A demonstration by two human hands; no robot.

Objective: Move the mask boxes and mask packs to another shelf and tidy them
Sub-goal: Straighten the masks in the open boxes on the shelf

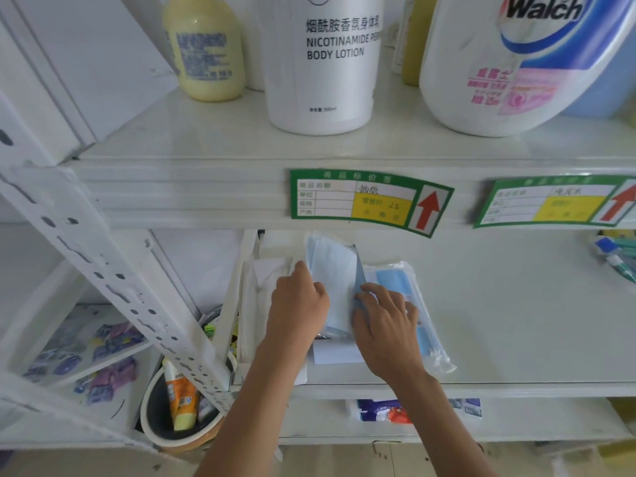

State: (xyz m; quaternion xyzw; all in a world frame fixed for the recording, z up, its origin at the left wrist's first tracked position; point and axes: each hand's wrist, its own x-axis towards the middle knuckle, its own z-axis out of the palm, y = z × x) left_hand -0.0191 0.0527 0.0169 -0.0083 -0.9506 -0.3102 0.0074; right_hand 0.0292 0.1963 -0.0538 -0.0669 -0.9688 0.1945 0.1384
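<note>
On the white middle shelf [499, 321] a light-blue mask pack [335, 270] stands tilted on its edge between my two hands. My left hand [297, 304] presses against its left side and my right hand [385, 325] grips its right lower edge. To the right lies a clear bag of blue masks [399, 277], flat on the shelf, partly under my right hand. At the left stand white mask packs [261, 297], against the shelf's side. A white mask box [339, 352] lies flat under the held pack.
The upper shelf carries a yellow bottle [203, 49], a white body lotion bottle [330, 63] and a Walch jug [516, 63]. Green price tags [368, 201] hang on its front edge. Toothbrushes [616, 253] lie at far right. A bucket with tubes [179, 404] stands lower left.
</note>
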